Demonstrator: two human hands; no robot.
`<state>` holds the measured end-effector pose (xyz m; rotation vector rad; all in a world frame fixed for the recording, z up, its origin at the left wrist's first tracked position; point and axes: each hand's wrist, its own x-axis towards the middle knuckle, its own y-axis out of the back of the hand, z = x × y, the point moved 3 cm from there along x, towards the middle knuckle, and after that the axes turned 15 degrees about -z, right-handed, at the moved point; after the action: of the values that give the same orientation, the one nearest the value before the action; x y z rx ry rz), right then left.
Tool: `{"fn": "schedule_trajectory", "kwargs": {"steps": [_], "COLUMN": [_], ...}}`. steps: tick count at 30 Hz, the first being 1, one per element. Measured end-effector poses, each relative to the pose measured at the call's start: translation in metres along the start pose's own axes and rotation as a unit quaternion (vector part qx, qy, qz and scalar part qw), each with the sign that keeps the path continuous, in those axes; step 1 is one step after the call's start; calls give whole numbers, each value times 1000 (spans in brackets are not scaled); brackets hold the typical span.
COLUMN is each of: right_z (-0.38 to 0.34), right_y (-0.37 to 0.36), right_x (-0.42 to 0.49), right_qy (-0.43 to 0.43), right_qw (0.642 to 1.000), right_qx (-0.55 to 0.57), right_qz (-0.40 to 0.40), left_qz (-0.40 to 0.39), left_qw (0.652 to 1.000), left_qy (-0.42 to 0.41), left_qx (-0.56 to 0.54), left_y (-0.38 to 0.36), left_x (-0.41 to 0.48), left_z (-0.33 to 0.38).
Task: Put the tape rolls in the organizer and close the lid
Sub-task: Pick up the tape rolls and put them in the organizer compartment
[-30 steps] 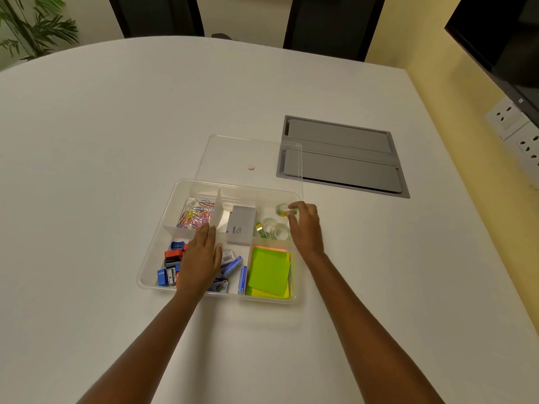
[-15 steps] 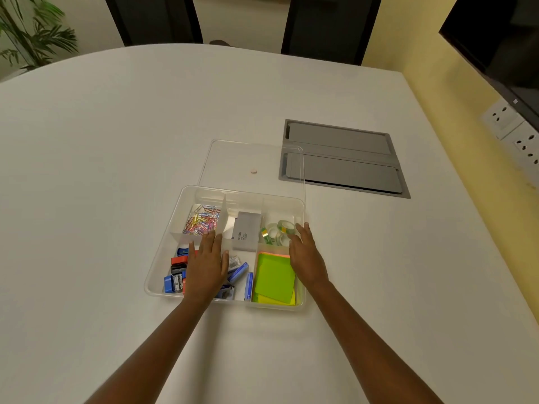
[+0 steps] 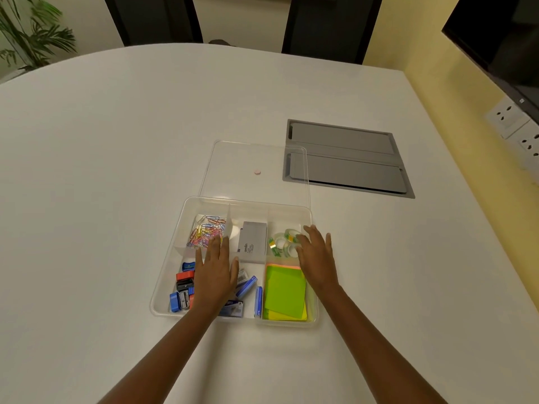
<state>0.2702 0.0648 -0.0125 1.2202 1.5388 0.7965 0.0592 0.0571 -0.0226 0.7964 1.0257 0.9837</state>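
Both hands flat and spread over the clear organizer (image 3: 172, 275) near the counter's (image 3: 116, 170) front edge, holding nothing. The left hand (image 3: 214, 272) hovers over the sharpeners; the right hand (image 3: 316, 255) sits just beside the tape rolls (image 3: 281, 243), which lie in the organizer's far right compartment. The lid (image 3: 253, 158) lies flat behind the organizer, still off.

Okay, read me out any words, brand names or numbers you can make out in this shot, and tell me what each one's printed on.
"omlin" as best it reads: on the grey box in the organizer, running sideways; first letters uncertain.
Smaller lines beside it on the same box: too small to read.
Barcode label by the left hand: unreadable.
Print on the dark blue pack at the front: blurred.
Nothing else legible.
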Motion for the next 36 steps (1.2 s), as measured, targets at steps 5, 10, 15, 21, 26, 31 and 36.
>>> {"fn": "schedule_trajectory", "kwargs": {"steps": [5, 10, 15, 21, 26, 31, 36], "right_z": [-16, -20, -20, -15, -13, -28, -24], "right_y": [10, 17, 24, 32, 29, 18, 11], "right_x": [25, 45, 55, 55, 50, 38, 37], "right_qy": [-3, 15, 33, 32, 25, 109, 74], "right_qw": [993, 983, 978, 964, 960, 949, 951], "right_qx": [-113, -176, -200, -257, -274, -296, -267], "right_qz": [-35, -44, -48, -61, -57, -23, -141], "left_qz": [-20, -25, -29, -29, -15, -9, 4], "left_qw": [1000, 999, 999, 999, 999, 999, 999], "left_qy": [-6, -32, -25, -26, -33, -31, -32], "left_qx": [-6, 6, 18, 14, 2, -11, -17], "left_y": [5, 2, 0, 2, 1, 0, 0], "left_x": [24, 31, 30, 27, 28, 29, 29], "left_z": [-1, -8, -7, -6, -6, -6, -6]}}
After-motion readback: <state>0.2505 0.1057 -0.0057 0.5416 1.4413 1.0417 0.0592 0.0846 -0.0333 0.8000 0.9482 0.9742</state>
